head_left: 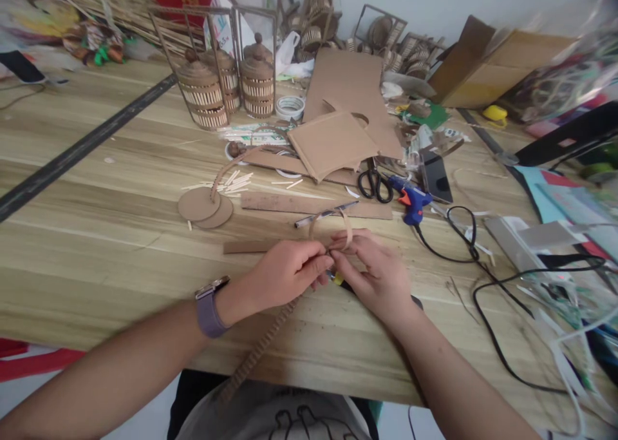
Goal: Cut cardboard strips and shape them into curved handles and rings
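Close to the table's front edge, my left hand [290, 271] and my right hand [379, 276] meet with fingertips pinched on a thin cardboard strip [349, 227]. Its upper part curls into a loop above the fingers, while a long ridged tail runs down past my left wrist toward my lap. Fingers hide the spot where the strip overlaps. Partly under my right hand lies a black-and-yellow tool [339, 279], mostly covered. Just beyond the loop are a slim pen-like tool [326, 214] and a flat cardboard strip [270, 201]. Another cardboard piece [246, 247] reaches out beside my left hand.
Cardboard discs [197, 205] and thin wooden sticks [236, 182] lie to the left. Black scissors [375, 183] and a blue glue gun [412, 200] with a trailing cable sit right. Lantern-like models [203, 95] stand behind, near cardboard sheets [333, 145] and a box [502, 66].
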`<state>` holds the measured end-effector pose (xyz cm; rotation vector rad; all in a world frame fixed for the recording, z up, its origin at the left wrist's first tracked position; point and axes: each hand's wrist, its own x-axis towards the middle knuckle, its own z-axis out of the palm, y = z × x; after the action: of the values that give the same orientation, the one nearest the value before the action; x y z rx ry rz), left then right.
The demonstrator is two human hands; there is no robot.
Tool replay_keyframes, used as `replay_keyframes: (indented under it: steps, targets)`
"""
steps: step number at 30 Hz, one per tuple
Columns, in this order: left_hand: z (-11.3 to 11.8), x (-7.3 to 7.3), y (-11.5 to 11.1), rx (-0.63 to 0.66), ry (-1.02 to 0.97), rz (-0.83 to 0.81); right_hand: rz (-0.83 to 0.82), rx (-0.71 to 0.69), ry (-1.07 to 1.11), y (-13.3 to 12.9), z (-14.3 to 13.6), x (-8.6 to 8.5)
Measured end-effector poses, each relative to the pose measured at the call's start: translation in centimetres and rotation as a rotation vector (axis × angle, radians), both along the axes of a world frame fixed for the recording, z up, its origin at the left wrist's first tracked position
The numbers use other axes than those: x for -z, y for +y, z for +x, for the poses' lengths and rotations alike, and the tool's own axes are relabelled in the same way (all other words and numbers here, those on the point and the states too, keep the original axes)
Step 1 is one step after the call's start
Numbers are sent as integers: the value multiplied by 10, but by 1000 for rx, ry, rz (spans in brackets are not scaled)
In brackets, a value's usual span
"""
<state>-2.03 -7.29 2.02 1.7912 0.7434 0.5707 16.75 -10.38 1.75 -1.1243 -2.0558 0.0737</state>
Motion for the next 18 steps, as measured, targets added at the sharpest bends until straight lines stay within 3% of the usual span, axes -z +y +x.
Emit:
replay_keyframes:
  steps: [4,9,18]
  targets:
    - [-1,-1,0,-42,59,55,111,57,-50,-3,-3,3]
    - [-1,-2,0,-9,19,11,175,95,-87,-6,-6,2]
    - [-1,-1,-4,28,-13,-44,61,134,-24,-8,-7,-2]
